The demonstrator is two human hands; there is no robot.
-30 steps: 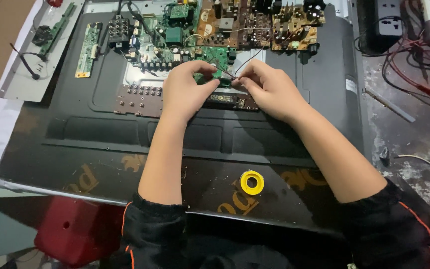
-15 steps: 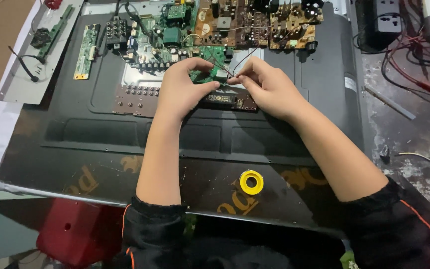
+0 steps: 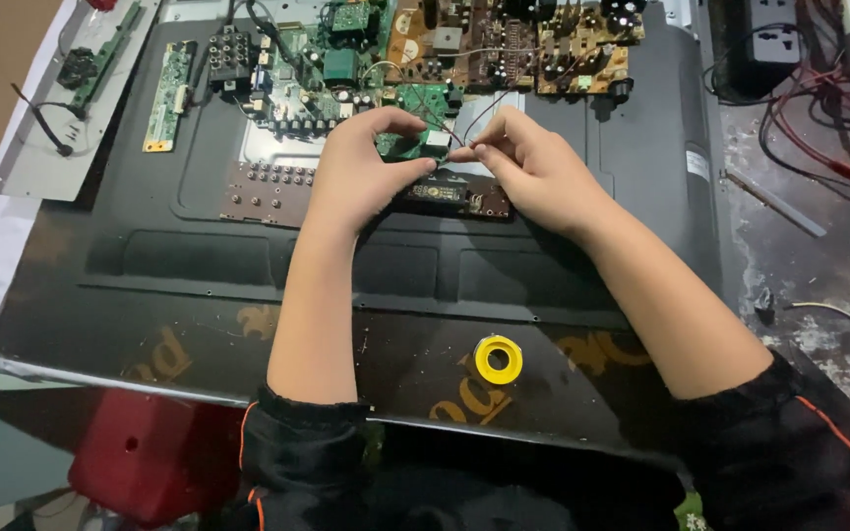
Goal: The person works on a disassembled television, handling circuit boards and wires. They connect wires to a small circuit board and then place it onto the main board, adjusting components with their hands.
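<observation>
Green board (image 3: 415, 138) pinched in left hand (image 3: 361, 167), right hand (image 3: 533, 167) touching

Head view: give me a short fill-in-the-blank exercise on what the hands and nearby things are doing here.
1. The left hand holds a small ____ circuit board.
2. The right hand pinches thin ____ at that board.
3. The roll of tape lying near the person's arms is ____.
4. Under the table edge at lower left stands a ____ stool.

Missing words: green; wires; yellow; red
</observation>
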